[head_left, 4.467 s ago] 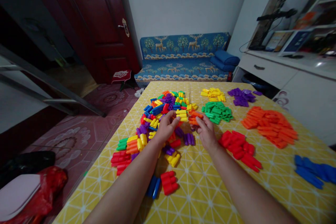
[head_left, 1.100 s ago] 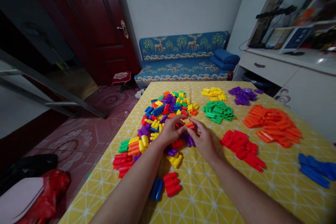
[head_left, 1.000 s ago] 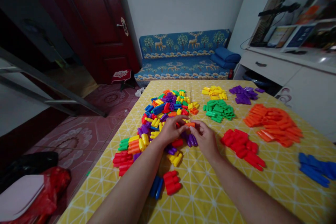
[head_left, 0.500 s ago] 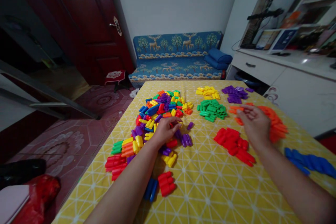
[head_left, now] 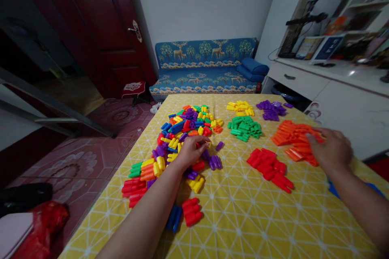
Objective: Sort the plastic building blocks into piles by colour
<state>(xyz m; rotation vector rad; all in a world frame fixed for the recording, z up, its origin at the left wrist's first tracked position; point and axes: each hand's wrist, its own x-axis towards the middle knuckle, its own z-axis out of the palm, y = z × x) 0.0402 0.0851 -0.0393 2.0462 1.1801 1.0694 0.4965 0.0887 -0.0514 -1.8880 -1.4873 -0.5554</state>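
Observation:
My left hand (head_left: 194, 150) rests on the near right side of a mixed heap of plastic building blocks (head_left: 174, 142). Its fingers are closed, and red shows between thumb and fingertips, seemingly a red building block (head_left: 199, 144). At the right of the table, my right hand (head_left: 333, 149) touches the right side of a pile of orange building blocks (head_left: 291, 134), thumb and fingers apart; part of the pile is hidden behind it. Nearby lie piles of red building blocks (head_left: 269, 168), green ones (head_left: 244, 127), yellow ones (head_left: 240, 107) and purple ones (head_left: 270, 110).
Blue blocks (head_left: 334, 189) lie partly hidden under my right forearm. A red block (head_left: 191, 211) and a blue block (head_left: 174, 218) sit beside my left forearm. A yellow patterned cloth (head_left: 231, 210) covers the table. Beyond stand a blue sofa (head_left: 203, 77) and a white cabinet (head_left: 349, 113).
My right hand has moved right, from the left edge of the orange pile to its right side, and its forearm now covers more blue blocks. My left hand has stayed put.

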